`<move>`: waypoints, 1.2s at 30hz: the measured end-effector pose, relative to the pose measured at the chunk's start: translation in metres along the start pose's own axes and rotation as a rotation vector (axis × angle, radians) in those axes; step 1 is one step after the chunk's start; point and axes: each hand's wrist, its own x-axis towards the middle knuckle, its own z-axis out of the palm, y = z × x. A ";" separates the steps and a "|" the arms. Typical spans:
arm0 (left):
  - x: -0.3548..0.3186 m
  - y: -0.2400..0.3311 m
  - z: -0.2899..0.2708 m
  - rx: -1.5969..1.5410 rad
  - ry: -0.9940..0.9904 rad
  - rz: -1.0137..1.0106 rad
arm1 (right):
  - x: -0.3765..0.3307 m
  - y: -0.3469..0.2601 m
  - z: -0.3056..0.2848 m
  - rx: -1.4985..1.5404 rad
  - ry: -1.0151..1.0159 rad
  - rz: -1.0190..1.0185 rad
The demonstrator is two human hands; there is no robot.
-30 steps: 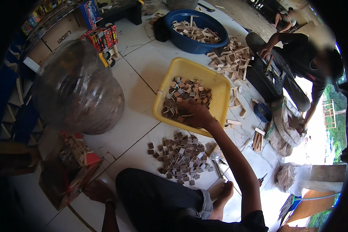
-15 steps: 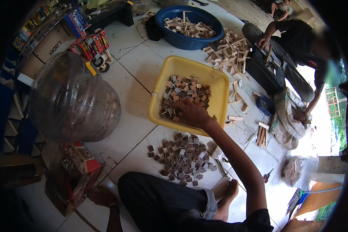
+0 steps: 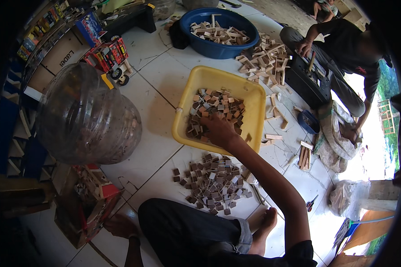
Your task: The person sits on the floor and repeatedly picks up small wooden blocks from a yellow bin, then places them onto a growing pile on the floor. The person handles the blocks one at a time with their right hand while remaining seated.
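My right hand (image 3: 220, 130) reaches into a yellow plastic basin (image 3: 181, 116). Its fingers are bent down into a heap of small square wooden pieces with thin pins (image 3: 218, 104); whatever they pinch is hidden. In front of the basin, more brown square pieces with pins (image 3: 216, 182) lie in a loose pile on the tiles. My left hand (image 3: 120, 226) is low beside a red toy truck body with a wooden inside (image 3: 91, 204). Its fingers are dark, so whether they grip the truck body cannot be made out.
A large clear plastic jar (image 3: 89, 118) stands at the left. Behind the basin is a blue tub (image 3: 218, 52) of wooden parts, with a wood-block heap (image 3: 265, 58) alongside. A co-worker (image 3: 343, 58) sits at the far right. Scissors (image 3: 312, 204) lie at the right.
The whole view has shifted slightly. My right hand remains in the basin among the pieces, and my left hand stays by the red truck body.
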 end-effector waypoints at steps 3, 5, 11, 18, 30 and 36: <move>-0.001 -0.004 0.008 0.005 -0.012 -0.010 | 0.003 -0.001 0.003 -0.010 0.000 0.008; -0.003 -0.004 0.011 0.001 -0.022 -0.004 | 0.004 -0.001 0.004 -0.055 0.042 -0.003; -0.002 -0.002 0.004 -0.087 -0.084 -0.031 | 0.007 -0.004 0.001 -0.070 0.079 0.070; -0.001 -0.001 -0.001 -0.194 -0.046 -0.052 | 0.005 0.008 -0.003 -0.054 0.085 -0.002; -0.005 -0.004 0.014 -0.020 -0.174 -0.045 | -0.009 0.018 -0.011 -0.020 0.050 -0.056; -0.006 0.000 0.011 -0.237 -0.010 -0.095 | -0.012 0.019 -0.011 0.006 0.052 -0.099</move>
